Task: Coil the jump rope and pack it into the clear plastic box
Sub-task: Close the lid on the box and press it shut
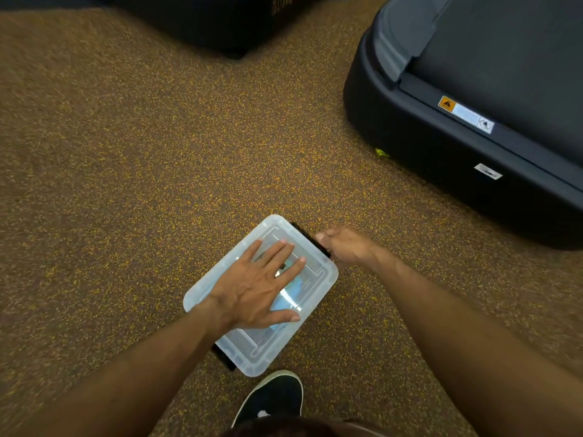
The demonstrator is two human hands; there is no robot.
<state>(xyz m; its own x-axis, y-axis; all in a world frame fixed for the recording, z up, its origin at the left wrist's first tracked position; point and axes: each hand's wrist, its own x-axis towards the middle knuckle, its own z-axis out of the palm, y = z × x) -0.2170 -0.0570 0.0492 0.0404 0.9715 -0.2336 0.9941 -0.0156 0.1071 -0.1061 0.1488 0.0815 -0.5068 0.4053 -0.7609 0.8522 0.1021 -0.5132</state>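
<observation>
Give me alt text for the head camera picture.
A left hand presses flat on the lid of a clear plastic box on speckled floor, while the right hand grips the black latch at its far end.

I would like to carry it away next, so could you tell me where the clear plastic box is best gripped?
Grip the clear plastic box at its two short ends, one hand from each side, under the black latches. The lid is flat, wide and smooth, so a top hold would likely slip. The left hand lies flat on the lid; the right hand is curled at the far latch.
</observation>
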